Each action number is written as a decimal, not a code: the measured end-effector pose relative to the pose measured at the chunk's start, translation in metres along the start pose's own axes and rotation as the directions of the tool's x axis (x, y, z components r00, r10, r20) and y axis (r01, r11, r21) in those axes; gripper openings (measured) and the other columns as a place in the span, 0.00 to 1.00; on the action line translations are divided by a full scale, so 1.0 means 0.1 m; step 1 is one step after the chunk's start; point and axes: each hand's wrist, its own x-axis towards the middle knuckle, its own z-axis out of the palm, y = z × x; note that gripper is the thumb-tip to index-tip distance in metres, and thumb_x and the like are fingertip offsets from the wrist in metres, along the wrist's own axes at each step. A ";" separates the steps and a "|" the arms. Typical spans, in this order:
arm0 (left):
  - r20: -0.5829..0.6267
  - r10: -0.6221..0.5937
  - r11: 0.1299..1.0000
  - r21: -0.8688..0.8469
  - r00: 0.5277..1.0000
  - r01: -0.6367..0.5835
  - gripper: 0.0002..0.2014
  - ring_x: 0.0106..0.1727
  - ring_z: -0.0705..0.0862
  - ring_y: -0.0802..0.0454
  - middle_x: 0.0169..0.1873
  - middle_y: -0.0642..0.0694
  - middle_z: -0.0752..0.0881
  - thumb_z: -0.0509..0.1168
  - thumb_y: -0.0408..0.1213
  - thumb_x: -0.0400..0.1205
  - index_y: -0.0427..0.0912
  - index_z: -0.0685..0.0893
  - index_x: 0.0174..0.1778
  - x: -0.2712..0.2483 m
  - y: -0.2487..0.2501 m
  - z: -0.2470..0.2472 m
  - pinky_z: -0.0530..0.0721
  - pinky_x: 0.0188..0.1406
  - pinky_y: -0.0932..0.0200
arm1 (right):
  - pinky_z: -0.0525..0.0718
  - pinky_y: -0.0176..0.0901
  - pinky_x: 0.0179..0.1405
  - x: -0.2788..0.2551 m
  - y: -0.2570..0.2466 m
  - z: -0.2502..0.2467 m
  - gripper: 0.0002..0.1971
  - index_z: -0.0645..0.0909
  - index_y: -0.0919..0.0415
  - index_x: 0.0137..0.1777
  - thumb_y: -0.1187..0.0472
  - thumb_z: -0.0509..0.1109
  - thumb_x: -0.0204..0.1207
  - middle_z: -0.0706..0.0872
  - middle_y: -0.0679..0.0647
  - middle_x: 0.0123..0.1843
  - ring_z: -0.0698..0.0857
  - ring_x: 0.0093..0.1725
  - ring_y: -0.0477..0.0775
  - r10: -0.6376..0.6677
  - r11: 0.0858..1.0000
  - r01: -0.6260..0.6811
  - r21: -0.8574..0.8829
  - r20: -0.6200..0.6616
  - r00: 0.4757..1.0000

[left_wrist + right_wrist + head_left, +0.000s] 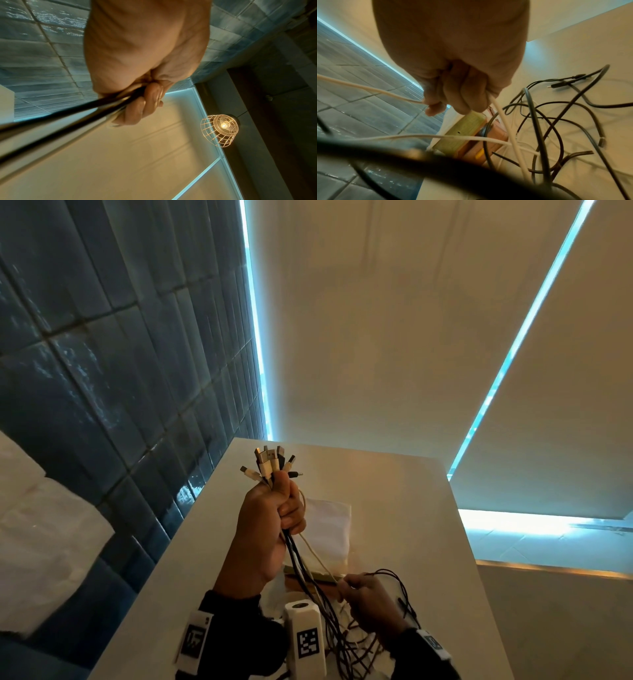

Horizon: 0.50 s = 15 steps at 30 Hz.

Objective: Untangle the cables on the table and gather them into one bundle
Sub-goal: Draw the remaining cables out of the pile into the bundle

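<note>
Left hand point(270, 518) grips cables point(301, 563) (lower tangle apparently partly cropped).

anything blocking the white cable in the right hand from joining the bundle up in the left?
Yes. The right hand grips a white cable that runs down through loops of black cables lying on the table. Those loops cross it, below the bundle held by the left hand.

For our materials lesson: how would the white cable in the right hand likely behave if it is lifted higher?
The white cable probably stays floppy: it curves and sags from the right hand. It looks thin, so likely light. It may snag, since it crosses the black cables on the table.
</note>
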 end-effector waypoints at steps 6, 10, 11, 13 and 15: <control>-0.032 -0.048 0.998 0.026 0.998 0.048 0.18 0.18 0.62 0.58 0.19 0.51 0.64 0.50 0.40 0.89 0.41 0.67 0.31 0.09 -0.03 -0.03 0.61 0.17 0.65 | 0.63 0.37 0.18 0.02 -0.37 -0.14 0.13 0.82 0.63 0.33 0.65 0.66 0.79 0.71 0.46 0.18 0.67 0.17 0.45 -0.035 0.999 0.037 0.004 -0.233 0.972; -0.057 -0.060 0.991 0.115 0.997 0.066 0.17 0.20 0.66 0.57 0.21 0.49 0.68 0.50 0.40 0.89 0.41 0.68 0.33 0.09 -0.07 -0.01 0.64 0.20 0.63 | 0.55 0.37 0.18 -0.14 -0.98 -0.17 0.10 0.79 0.68 0.40 0.67 0.62 0.82 0.64 0.53 0.23 0.59 0.20 0.48 -0.174 0.913 0.250 0.322 -0.246 0.954; -0.073 -0.058 0.989 0.134 0.996 0.067 0.17 0.21 0.67 0.56 0.22 0.48 0.69 0.51 0.40 0.89 0.41 0.69 0.34 0.09 -0.08 0.00 0.65 0.22 0.63 | 0.54 0.38 0.19 -0.20 -1.12 -0.15 0.10 0.78 0.67 0.41 0.66 0.62 0.83 0.63 0.53 0.24 0.57 0.21 0.48 -0.239 0.880 0.309 0.361 -0.225 0.945; -0.109 -0.041 0.983 0.171 0.993 0.059 0.15 0.23 0.72 0.55 0.24 0.46 0.74 0.51 0.40 0.89 0.40 0.71 0.37 0.08 -0.09 0.02 0.68 0.24 0.61 | 0.53 0.39 0.20 -0.31 -1.33 -0.10 0.09 0.79 0.68 0.42 0.66 0.62 0.83 0.63 0.53 0.24 0.56 0.22 0.48 -0.374 0.823 0.413 0.391 -0.175 0.911; -0.142 -0.018 0.976 0.212 0.990 0.049 0.13 0.24 0.78 0.54 0.24 0.45 0.81 0.51 0.40 0.89 0.39 0.75 0.44 0.07 -0.09 0.04 0.74 0.28 0.58 | 0.56 0.37 0.20 -0.40 -1.44 -0.04 0.09 0.78 0.69 0.44 0.66 0.63 0.84 0.65 0.52 0.24 0.58 0.22 0.48 -0.483 0.783 0.494 0.377 -0.130 0.866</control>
